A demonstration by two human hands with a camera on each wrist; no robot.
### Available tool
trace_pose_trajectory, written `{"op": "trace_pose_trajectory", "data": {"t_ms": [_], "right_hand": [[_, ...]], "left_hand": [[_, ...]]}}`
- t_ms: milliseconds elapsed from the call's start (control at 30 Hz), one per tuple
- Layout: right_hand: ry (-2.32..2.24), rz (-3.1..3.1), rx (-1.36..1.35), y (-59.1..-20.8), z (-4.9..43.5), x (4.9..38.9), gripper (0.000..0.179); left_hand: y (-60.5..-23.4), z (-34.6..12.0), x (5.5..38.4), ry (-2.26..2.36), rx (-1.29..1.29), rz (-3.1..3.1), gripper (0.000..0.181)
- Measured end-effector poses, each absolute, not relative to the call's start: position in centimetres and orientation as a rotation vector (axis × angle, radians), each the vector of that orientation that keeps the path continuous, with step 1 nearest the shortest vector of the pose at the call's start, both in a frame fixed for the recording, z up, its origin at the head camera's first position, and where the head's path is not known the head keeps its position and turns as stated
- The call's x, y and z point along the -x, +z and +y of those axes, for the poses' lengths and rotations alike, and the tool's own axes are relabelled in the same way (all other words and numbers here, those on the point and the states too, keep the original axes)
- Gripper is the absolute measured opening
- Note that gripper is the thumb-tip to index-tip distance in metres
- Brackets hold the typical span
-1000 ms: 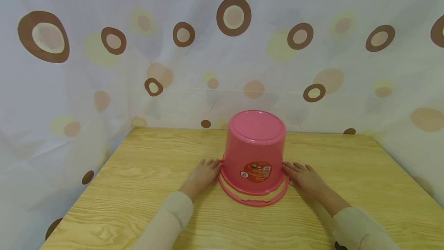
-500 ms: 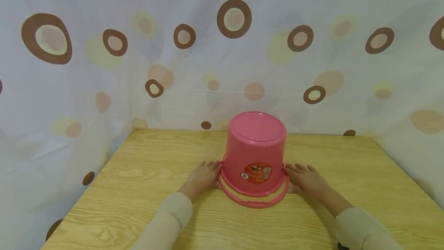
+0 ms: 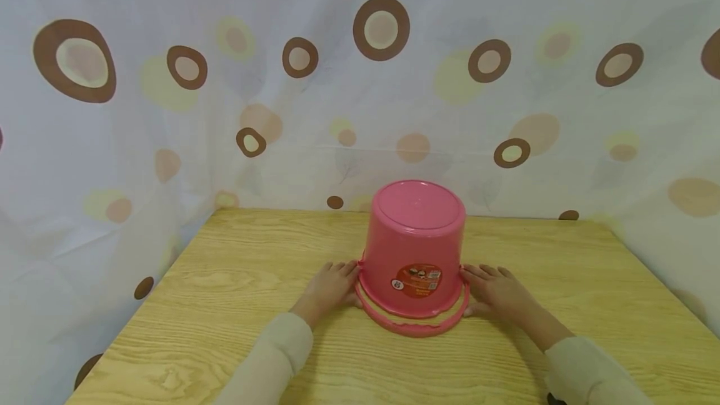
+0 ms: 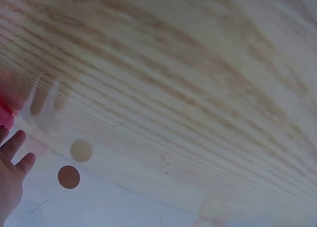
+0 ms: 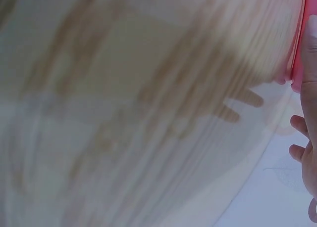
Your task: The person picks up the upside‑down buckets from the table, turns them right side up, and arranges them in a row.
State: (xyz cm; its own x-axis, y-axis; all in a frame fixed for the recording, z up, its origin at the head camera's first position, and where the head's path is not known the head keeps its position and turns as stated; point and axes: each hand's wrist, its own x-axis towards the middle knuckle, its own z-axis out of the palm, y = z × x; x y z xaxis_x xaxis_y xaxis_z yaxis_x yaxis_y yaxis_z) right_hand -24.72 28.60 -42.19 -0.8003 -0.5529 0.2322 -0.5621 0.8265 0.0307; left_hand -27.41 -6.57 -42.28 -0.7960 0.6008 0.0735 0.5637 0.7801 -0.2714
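Note:
A pink plastic bucket stands upside down on the wooden table, its base facing up and an orange-red label toward me. Its pink handle lies on the tabletop in front of the rim. My left hand touches the bucket's left side near the handle joint, fingers extended. At the opposite side my right hand touches near the other joint, its thumb beside the handle. Both wrist views catch only part of each hand and a sliver of pink at the edge. The fingertips' exact contact is partly hidden.
The light wood table extends around the bucket on all sides. Behind it and to both sides hangs a white curtain with brown, yellow and peach circles. A small dark object shows at the right sleeve.
Both thumbs have come into clearer view beside the handle. The bucket stays in place, and the whole head view has shifted slightly.

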Motion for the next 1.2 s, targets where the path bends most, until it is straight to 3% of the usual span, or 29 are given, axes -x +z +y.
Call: {"op": "trace_pose_trajectory", "data": {"t_ms": [300, 567, 867, 1200], "right_hand": [[0.056, -2.774, -0.836, -42.4, 28.4, 24.7, 0.086], [0.010, -2.665, -0.824, -42.5, 27.4, 24.8, 0.058], [-0.102, -2.646, -0.818, -42.5, 27.2, 25.0, 0.048], [-0.232, -2.619, -0.827, -42.8, 27.2, 25.4, 0.046]], "left_hand": [[-42.0, -6.7, 27.3, 0.251, 0.905, -2.868, 0.068], [-42.0, -6.8, 27.4, 0.178, 0.894, -2.908, 0.068], [-42.2, -6.9, 27.3, 0.187, 0.957, -2.869, 0.077], [-42.5, -6.0, 27.3, 0.459, 0.953, -2.575, 0.036]]}}
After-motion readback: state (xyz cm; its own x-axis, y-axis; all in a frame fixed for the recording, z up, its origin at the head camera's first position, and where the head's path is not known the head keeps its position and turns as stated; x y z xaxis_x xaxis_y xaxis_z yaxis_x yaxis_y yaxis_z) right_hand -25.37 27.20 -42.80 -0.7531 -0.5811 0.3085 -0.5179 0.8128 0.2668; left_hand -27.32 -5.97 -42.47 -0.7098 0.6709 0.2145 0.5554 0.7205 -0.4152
